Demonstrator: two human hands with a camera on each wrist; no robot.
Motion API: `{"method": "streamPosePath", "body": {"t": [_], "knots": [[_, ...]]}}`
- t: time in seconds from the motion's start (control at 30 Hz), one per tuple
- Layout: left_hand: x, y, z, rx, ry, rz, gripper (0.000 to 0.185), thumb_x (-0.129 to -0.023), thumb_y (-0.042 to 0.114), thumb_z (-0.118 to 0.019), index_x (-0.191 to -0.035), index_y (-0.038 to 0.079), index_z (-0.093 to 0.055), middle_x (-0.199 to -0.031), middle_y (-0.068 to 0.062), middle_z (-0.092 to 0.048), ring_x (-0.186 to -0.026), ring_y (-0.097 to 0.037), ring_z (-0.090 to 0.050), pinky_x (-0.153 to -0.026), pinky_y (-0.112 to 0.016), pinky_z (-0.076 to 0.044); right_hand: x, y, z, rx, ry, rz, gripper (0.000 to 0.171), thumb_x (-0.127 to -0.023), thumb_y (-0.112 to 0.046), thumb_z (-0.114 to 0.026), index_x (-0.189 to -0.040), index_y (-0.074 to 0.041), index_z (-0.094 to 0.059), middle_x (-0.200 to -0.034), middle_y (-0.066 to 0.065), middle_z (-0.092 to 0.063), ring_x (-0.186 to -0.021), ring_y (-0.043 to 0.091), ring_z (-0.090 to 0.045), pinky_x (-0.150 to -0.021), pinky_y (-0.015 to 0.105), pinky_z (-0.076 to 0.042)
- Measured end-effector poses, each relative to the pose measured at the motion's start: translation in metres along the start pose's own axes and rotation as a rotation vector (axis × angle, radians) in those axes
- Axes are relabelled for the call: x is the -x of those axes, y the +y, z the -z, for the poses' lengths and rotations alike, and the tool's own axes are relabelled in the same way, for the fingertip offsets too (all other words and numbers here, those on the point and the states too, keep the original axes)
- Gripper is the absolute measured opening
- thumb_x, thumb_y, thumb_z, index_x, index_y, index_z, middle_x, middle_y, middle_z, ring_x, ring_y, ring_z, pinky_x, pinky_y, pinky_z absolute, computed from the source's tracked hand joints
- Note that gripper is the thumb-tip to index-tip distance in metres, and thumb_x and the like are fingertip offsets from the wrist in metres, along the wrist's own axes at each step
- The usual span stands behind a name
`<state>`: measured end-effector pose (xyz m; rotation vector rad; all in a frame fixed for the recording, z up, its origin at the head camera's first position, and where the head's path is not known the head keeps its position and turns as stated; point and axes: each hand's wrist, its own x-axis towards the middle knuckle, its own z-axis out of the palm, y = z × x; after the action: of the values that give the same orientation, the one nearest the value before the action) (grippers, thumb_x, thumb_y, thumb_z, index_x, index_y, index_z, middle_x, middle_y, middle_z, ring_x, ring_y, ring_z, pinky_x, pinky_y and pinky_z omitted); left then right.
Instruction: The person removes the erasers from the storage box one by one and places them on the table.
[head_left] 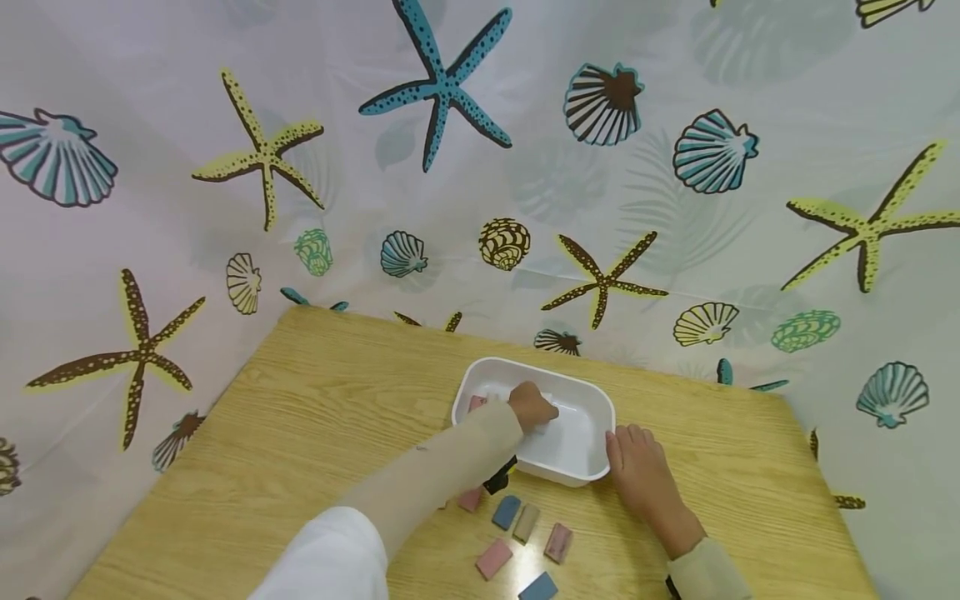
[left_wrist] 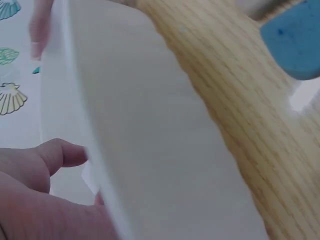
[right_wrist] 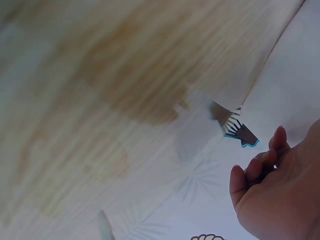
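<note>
A white rectangular bin [head_left: 592, 400] stands on the wooden table [head_left: 315, 417]. My left hand [head_left: 531, 406] reaches into it, its fingers curled over a small white block [head_left: 547, 401]. A pink block [head_left: 477, 403] lies at the bin's left end. In the left wrist view the bin's wall [left_wrist: 150, 140] fills the frame, my left hand [left_wrist: 55, 165] sits low on the left, and a white sliver shows by the thumb. My right hand [head_left: 637, 467] rests flat on the table, fingertips against the bin's right wall. In the right wrist view its fingers [right_wrist: 250, 172] are relaxed and hold nothing.
Several small blocks lie on the table in front of the bin: pink [head_left: 492, 558], blue [head_left: 506, 512], tan [head_left: 526, 522], another pink [head_left: 558, 542], another blue [head_left: 537, 587]. A blue block [left_wrist: 295, 42] shows close by. A seashell-print cloth [head_left: 480, 167] hangs behind the table.
</note>
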<state>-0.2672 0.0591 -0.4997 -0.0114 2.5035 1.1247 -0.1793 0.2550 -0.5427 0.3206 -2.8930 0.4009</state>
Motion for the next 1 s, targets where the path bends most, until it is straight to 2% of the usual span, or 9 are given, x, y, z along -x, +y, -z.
{"method": "streamPosePath", "body": {"t": [0.1,0.2,0.3,0.4,0.53,0.67,0.83,1.0], "knots": [[0.004,0.004,0.008,0.09,-0.056,0.037,0.026,-0.079,0.02,-0.068,-0.08,0.0,-0.051,-0.066,-0.005,-0.046,-0.054,-0.016,-0.041,-0.047,-0.027,-0.035,0.0,-0.001,0.002,-0.007,0.004,0.008,0.035,-0.102,-0.031,-0.027,-0.089,-0.006,-0.048,-0.078,0.004,-0.04,-0.072,0.024,-0.036,-0.062,0.034,-0.028],[0.008,0.009,0.012,0.212,-0.113,0.085,0.023,-0.08,0.017,-0.067,-0.082,0.001,-0.052,-0.06,-0.003,-0.043,-0.048,-0.013,-0.037,-0.047,-0.025,-0.033,0.0,0.0,0.003,-0.007,0.005,0.013,0.035,-0.102,-0.03,-0.027,-0.088,-0.006,-0.048,-0.077,0.003,-0.039,-0.072,0.023,-0.036,-0.062,0.034,-0.028],[0.015,0.014,0.014,0.378,-0.153,0.108,0.028,-0.079,0.01,-0.069,-0.097,-0.002,-0.052,-0.072,-0.003,-0.048,-0.056,-0.012,-0.044,-0.055,-0.022,-0.041,0.001,0.002,0.002,-0.004,0.0,0.012,0.035,-0.103,-0.03,-0.027,-0.088,-0.006,-0.048,-0.076,0.003,-0.038,-0.071,0.023,-0.035,-0.061,0.034,-0.027],[0.021,0.017,0.015,0.458,-0.173,0.11,0.038,-0.077,0.007,-0.071,-0.108,-0.004,-0.05,-0.089,-0.006,-0.051,-0.069,-0.014,-0.051,-0.067,-0.023,-0.047,0.0,0.003,0.001,-0.007,-0.002,0.011,0.035,-0.103,-0.031,-0.026,-0.09,-0.006,-0.048,-0.077,0.003,-0.038,-0.071,0.023,-0.034,-0.061,0.034,-0.027],[0.031,0.021,0.018,0.479,-0.199,0.105,0.031,-0.076,0.006,-0.072,-0.1,-0.003,-0.055,-0.091,-0.007,-0.054,-0.072,-0.015,-0.053,-0.073,-0.027,-0.05,0.0,0.003,-0.001,-0.015,-0.003,0.012,0.036,-0.103,-0.032,-0.026,-0.091,-0.006,-0.047,-0.078,0.003,-0.039,-0.072,0.023,-0.035,-0.062,0.034,-0.028],[0.041,0.024,0.024,0.52,-0.261,0.076,0.019,-0.079,0.008,-0.071,-0.092,0.0,-0.061,-0.087,-0.005,-0.058,-0.071,-0.013,-0.054,-0.081,-0.031,-0.049,0.0,0.004,-0.002,-0.013,-0.002,0.01,0.036,-0.103,-0.032,-0.024,-0.089,-0.007,-0.047,-0.078,0.003,-0.039,-0.072,0.023,-0.035,-0.061,0.034,-0.028],[0.059,0.026,0.034,0.543,-0.333,0.024,0.024,-0.081,0.011,-0.071,-0.102,0.002,-0.063,-0.091,-0.005,-0.06,-0.076,-0.014,-0.058,-0.082,-0.032,-0.049,0.0,0.004,-0.003,-0.007,0.002,0.014,0.036,-0.103,-0.032,-0.024,-0.09,-0.006,-0.047,-0.078,0.004,-0.039,-0.072,0.024,-0.035,-0.062,0.034,-0.028],[0.08,0.023,0.044,0.481,-0.355,-0.053,0.029,-0.082,0.013,-0.071,-0.106,0.003,-0.06,-0.094,-0.004,-0.06,-0.082,-0.014,-0.06,-0.079,-0.029,-0.049,0.0,0.003,-0.001,-0.002,-0.012,0.006,0.037,-0.103,-0.032,-0.024,-0.089,-0.007,-0.047,-0.078,0.003,-0.039,-0.072,0.023,-0.035,-0.061,0.033,-0.027]]}}
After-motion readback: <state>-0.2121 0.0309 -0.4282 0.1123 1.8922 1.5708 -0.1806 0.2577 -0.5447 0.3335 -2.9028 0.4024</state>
